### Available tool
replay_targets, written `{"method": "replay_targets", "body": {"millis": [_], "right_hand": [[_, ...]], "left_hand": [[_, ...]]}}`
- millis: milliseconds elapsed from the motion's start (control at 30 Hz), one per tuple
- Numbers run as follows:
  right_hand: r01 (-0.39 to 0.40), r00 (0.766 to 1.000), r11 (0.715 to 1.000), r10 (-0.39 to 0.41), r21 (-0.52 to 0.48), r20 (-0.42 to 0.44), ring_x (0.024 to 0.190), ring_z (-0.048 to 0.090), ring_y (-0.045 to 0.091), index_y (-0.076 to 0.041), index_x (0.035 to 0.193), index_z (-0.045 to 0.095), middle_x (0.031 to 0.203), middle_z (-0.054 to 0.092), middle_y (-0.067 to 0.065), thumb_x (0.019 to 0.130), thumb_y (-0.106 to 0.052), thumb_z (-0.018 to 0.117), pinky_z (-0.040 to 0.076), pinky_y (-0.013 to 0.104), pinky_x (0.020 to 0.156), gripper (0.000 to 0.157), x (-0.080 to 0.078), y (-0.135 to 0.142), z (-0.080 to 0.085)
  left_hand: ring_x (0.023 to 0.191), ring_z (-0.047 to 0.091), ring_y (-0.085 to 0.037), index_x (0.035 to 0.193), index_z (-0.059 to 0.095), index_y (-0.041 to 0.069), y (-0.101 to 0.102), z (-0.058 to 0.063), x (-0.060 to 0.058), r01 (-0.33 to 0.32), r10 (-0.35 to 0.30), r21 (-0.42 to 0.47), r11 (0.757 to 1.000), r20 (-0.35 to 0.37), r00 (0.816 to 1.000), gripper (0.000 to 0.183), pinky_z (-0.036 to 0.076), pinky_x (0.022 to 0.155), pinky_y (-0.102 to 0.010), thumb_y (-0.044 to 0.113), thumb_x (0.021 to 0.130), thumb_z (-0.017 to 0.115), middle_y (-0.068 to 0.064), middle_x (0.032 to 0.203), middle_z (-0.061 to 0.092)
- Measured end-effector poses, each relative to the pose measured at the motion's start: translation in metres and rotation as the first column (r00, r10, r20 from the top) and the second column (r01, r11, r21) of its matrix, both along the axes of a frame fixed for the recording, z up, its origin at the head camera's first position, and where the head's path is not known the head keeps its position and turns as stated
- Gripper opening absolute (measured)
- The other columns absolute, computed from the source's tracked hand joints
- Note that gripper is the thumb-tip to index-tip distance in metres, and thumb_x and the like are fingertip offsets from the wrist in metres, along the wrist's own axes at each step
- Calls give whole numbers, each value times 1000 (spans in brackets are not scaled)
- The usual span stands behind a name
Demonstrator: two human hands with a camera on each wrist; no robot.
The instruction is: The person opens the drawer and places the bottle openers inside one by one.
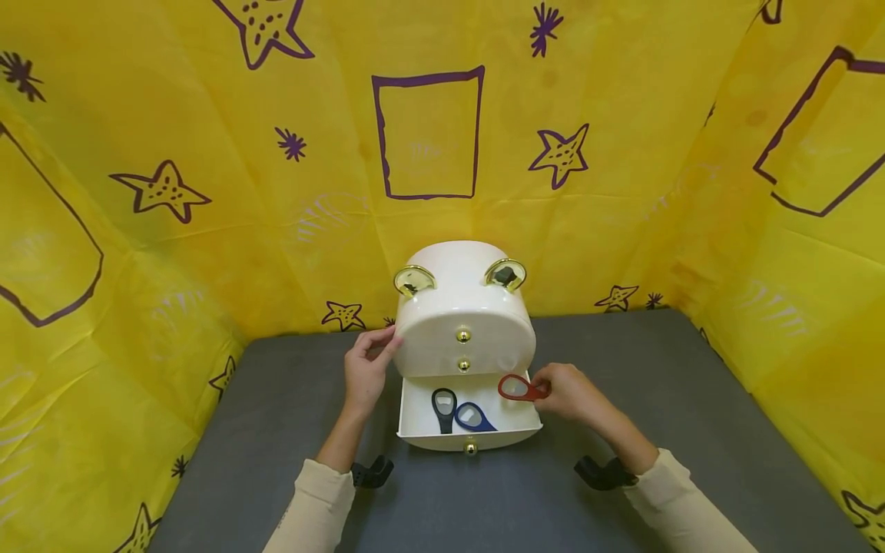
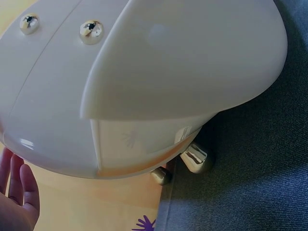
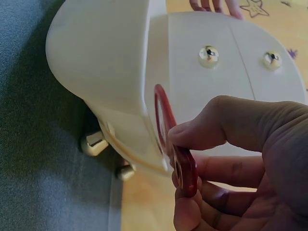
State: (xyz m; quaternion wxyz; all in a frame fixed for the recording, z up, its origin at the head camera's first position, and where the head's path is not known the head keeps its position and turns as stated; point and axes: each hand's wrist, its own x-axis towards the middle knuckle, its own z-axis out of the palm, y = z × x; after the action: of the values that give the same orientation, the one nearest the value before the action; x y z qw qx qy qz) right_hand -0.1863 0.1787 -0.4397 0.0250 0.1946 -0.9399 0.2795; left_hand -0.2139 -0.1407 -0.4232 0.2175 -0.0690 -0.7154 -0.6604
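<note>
A glossy white storage box [image 1: 465, 307] with gold ears and gold knobs stands with its lowest drawer [image 1: 415, 411] pulled out. My right hand [image 1: 570, 392] pinches a red oval-headed magnifying glass [image 3: 163, 113] by its handle, thumb on one side and fingers on the other. Its head points left over the drawer's right side. Inside the drawer lie a black magnifying glass [image 1: 444, 421] and a blue magnifying glass [image 1: 473, 417], side by side. My left hand [image 1: 366, 367] touches the box's left side with fairly straight fingers; the left wrist view shows its fingertips at the box edge.
The box rests on a dark grey tabletop [image 1: 290, 430], its gold feet [image 2: 195, 158] visible from the side. Yellow cloth [image 1: 332, 253] with purple drawings hangs close behind the box and along both sides. The drawer front [image 1: 435, 442] carries a gold knob and juts toward me.
</note>
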Motion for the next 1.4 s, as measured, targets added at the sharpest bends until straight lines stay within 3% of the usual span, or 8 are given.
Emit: {"method": "replay_targets", "body": {"millis": [200, 533, 967, 1133, 1300, 1400], "right_hand": [[7, 1000, 998, -7, 65, -13, 61, 45, 11, -4, 76, 72, 65, 56, 0, 63, -2, 72, 38, 23, 54, 13, 1, -8, 1], [50, 999, 995, -48, 91, -26, 64, 47, 13, -5, 73, 71, 66, 54, 1, 71, -9, 76, 39, 28, 57, 7, 4, -16, 0], [89, 994, 985, -80, -145, 71, 67, 53, 7, -7, 82, 73, 73, 67, -2, 86, -18, 73, 46, 21, 59, 11, 22, -10, -4], [35, 992, 967, -2, -251, 130, 67, 54, 4, -5, 87, 73, 78, 70, 3, 87, -18, 72, 49, 20, 59, 14, 33, -11, 0], [-98, 964, 941, 171, -325, 206, 67, 55, -1, -2, 92, 73, 80, 72, 9, 90, -20, 69, 49, 19, 60, 18, 46, -15, 5], [-150, 947, 927, 235, -344, 218, 68, 55, -4, -2, 92, 73, 81, 72, 7, 90, -21, 70, 48, 18, 61, 19, 52, -21, 5]], "left_hand": [[84, 60, 4, 108, 69, -10, 0, 0, 0, -2, 2, 1, 1000, -1, 1000, 26, 51, 75, -11, 0, 84, 72, -16, 103, 63], [86, 60, 3, 108, 68, -10, -1, -3, -2, 6, -6, 2, 1000, -14, 1000, 26, 51, 76, -11, 1, 85, 72, -26, 106, 62], [86, 60, 3, 108, 68, -11, 0, 1, 1, 8, -8, -3, 1000, -12, 1000, 26, 51, 78, -11, 1, 85, 72, -29, 107, 61], [88, 60, 2, 108, 68, -11, 0, 1, 2, 0, 0, -14, 1000, -19, 1000, 26, 51, 77, -11, 1, 85, 72, -29, 106, 61], [88, 60, 2, 108, 68, -11, 0, 0, 2, -1, 0, -13, 1000, -13, 1000, 26, 51, 77, -11, 2, 85, 72, -28, 107, 61], [88, 60, 3, 108, 68, -10, 0, 0, 1, 2, -2, -6, 1000, -12, 1000, 26, 51, 77, -10, 2, 86, 72, -27, 107, 61]]}}
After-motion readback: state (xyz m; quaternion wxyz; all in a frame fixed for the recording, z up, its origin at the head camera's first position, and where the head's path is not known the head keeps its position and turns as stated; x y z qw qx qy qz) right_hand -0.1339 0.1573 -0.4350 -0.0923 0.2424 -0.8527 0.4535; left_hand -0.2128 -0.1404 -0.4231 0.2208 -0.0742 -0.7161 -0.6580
